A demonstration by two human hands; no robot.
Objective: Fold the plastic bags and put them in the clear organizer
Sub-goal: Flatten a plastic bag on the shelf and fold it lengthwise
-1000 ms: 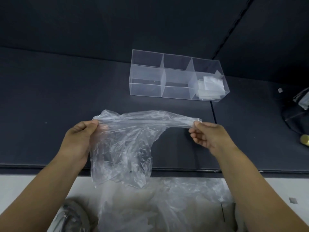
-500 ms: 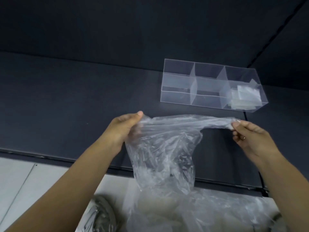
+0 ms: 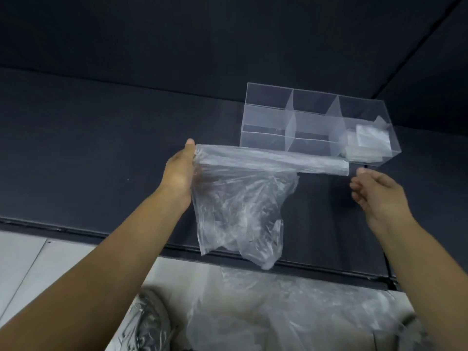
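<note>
Clear plastic bag (image 3: 235, 203) held up over a dark worktop (image 3: 76, 148), clear organizer (image 3: 316, 115) beyond.
Worktop: dark, matte, spanning the scene. Heap of loose bags (image 3: 291, 312): crumpled, near edge, below the worktop's front lip, beside a grey shoe (image 3: 144, 323) to its left. Plastic bag: in the air at centre, top edge rolled into a horizontal band, body hanging down crumpled. Clear organizer: stood on the worktop far right of centre, divided into compartments, with folded bags (image 3: 367, 143) in its rightmost one. Left hand (image 3: 179, 173): fingers wrapped round the band's left end, thumb up. Right hand (image 3: 379, 196): fingers loosely curled, held nothing, just right of the band's free end, not touching it.
</note>
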